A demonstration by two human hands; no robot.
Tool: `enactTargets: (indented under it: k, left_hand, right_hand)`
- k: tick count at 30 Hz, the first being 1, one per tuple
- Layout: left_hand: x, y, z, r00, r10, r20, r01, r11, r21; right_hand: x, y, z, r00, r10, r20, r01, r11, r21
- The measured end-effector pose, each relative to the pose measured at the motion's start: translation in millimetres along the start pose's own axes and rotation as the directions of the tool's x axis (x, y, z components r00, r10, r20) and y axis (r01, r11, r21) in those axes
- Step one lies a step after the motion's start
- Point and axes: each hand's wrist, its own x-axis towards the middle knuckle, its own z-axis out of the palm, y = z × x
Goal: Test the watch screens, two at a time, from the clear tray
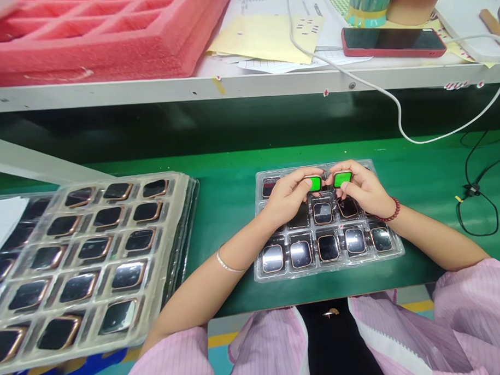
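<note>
In my left hand (292, 192) is a smartwatch (314, 183) with a gold-coloured case and a bright green screen, the thumb on its edge. My right hand (362, 188) grips a second smartwatch (342, 179), its screen lit green too, with the thumb over the lower part. The two watches are held side by side, a small gap between them. Below both hands lies a clear plastic tray (256, 272) with several dark-screened watch bodies in its pockets, such as the watch (328, 247) in the front row. My hands hide part of the back rows.
At left stands a stack of plastic trays (175, 212) filled with watches. A shelf (271, 84) above carries a red foam block (179, 42), papers (265, 36) and a phone (393, 42). A white cable (399, 114) droops from it. A black cord (473, 189) lies at right.
</note>
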Motion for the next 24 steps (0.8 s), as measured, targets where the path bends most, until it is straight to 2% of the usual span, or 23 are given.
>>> enactTargets:
  k: [9, 16, 24]
  left_hand:
    - [1.1, -2.4, 1.8, 0.998, 0.053, 0.016, -0.051, 0.993, -0.108]
    - [1.2, -4.2, 2.0, 1.0, 0.016, -0.027, -0.018, 0.998, -0.063]
    - [2.5, -1.7, 2.0, 0.998, -0.003, -0.066, -0.001, 0.998, -0.058]
  right_hand:
    - [0.2, -1.3, 0.6, 1.0, -0.01, -0.013, 0.009, 0.999, -0.038]
    - [0.7, 0.0, 1.5, 0.999, -0.043, 0.03, 0.045, 0.998, -0.041]
    - [-0.6, 1.7, -0.8, 0.998, 0.002, 0.061, 0.0, 1.0, -0.031]
